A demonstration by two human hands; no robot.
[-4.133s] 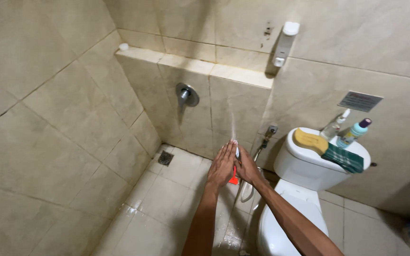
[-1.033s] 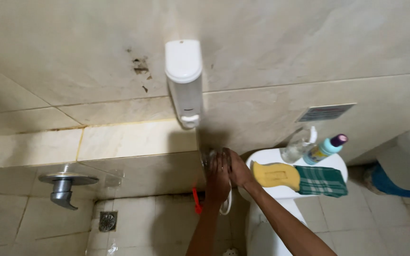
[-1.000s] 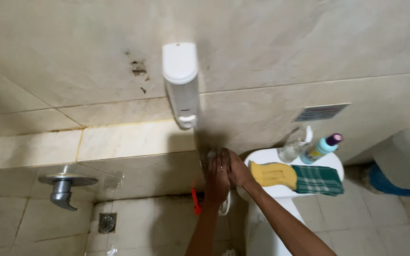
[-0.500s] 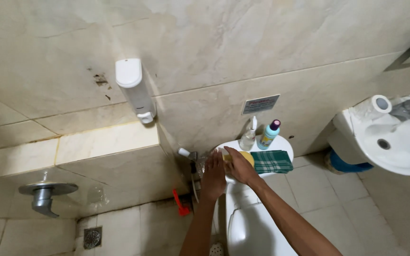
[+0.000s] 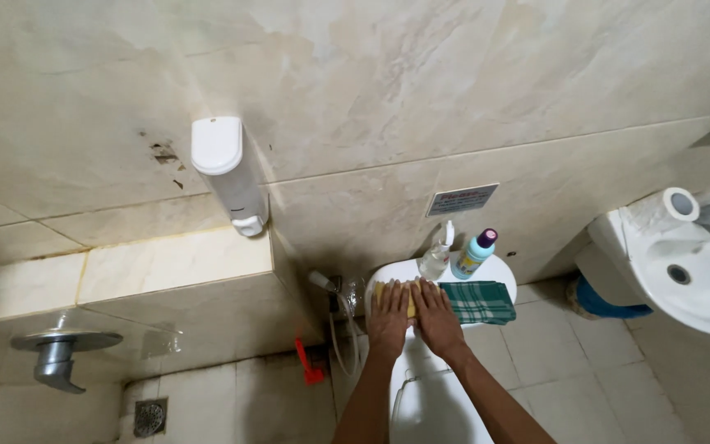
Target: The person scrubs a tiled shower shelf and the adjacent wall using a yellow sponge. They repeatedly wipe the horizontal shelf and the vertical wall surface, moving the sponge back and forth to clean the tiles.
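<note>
Both hands (image 5: 412,316) flat, open, pressing yellow sponge (image 5: 408,298), apparently atop toilet tank (image 5: 486,270).

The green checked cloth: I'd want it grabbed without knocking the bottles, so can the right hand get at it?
Probably yes. The right hand lies just beside the green checked cloth, nothing between them; both bottles stand behind it.

White cistern top (image 5: 499,270): yellow sponge (image 5: 409,299), green checked cloth (image 5: 477,302), two bottles (image 5: 477,253).
</note>
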